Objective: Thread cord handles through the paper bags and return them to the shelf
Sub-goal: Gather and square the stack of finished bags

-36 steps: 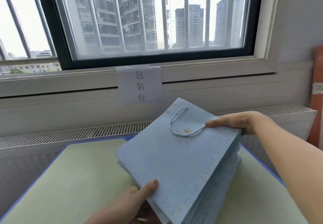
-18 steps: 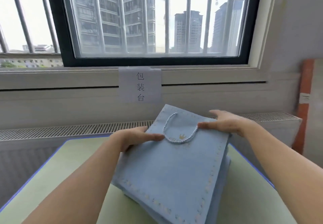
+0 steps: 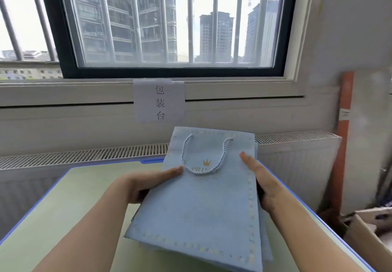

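While both hands clamp the stack of paper bags (image 3: 197,218) from opposite edges, it sits squared above the green table (image 3: 70,203). Left hand (image 3: 146,183) and right hand (image 3: 262,184) lay thumbs on top, remaining fingers curled beneath, hidden. Cord handle (image 3: 204,157) lies between the thumbs. Judgement: grip suits carrying to the shelf.

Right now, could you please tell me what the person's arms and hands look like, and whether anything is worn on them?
Both forearms are bare as far as the picture shows, with no sleeves in view. The left hand and the right hand wear no gloves, and no rings, watch or bracelet are visible. The fingernails that show are short and unpainted. Nothing marks either arm.
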`<state>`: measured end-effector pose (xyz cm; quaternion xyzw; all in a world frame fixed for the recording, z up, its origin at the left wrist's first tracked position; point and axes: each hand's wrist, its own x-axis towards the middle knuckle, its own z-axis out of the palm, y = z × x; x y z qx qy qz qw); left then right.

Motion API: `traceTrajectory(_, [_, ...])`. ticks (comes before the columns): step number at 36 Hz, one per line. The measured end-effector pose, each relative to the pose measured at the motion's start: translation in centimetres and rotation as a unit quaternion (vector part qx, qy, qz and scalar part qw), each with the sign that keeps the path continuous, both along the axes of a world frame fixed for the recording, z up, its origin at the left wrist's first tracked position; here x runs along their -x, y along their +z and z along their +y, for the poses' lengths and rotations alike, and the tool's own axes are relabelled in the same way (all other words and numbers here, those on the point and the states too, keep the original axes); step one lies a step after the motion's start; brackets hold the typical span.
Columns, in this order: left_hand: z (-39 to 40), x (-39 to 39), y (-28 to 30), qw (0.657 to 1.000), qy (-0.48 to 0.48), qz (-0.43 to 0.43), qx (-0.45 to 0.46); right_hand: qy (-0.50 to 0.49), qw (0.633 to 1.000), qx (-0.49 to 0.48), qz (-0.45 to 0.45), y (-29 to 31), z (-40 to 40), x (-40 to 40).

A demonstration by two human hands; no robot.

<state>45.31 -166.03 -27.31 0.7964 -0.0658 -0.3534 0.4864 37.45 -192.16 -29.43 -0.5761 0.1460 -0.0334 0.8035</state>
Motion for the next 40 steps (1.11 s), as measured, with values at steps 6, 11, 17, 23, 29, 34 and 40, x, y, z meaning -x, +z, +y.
traceTrajectory(6, [0.6, 1.7, -1.1, 0.991, 0.086, 0.053, 0.083, 0.058, 0.997, 0.042, 0.014, 0.8, 0.1, -0.3])
traceTrajectory(11, [0.3, 2.6, -1.4, 0.984, 0.124, 0.072, 0.108, 0.055, 0.989, 0.123, 0.052, 0.8, -0.2, -0.9])
traceTrajectory(17, [-0.5, 3.2, -0.7, 0.979, 0.142, 0.060, 0.136, 0.051, 0.977, 0.192, 0.078, 0.8, -0.8, -1.9])
traceTrajectory(23, [-0.5, 3.2, -0.9, 0.977, 0.147, 0.057, 0.141, 0.065, 0.962, 0.248, 0.095, 0.4, -1.8, -2.7])
traceTrajectory(29, [-0.5, 2.5, -1.0, 0.979, 0.148, 0.027, 0.138, 0.054, 0.951, 0.283, 0.108, 1.7, -1.8, -2.8])
traceTrajectory(34, [-1.5, 1.3, -0.1, 0.957, 0.215, -0.084, 0.178, 0.028, 0.952, 0.298, 0.068, 3.6, -1.3, -3.2])
traceTrajectory(40, [-3.2, 1.6, 0.2, 0.947, 0.248, -0.086, 0.187, 0.058, 0.982, 0.177, 0.042, 3.7, -0.8, -3.0])
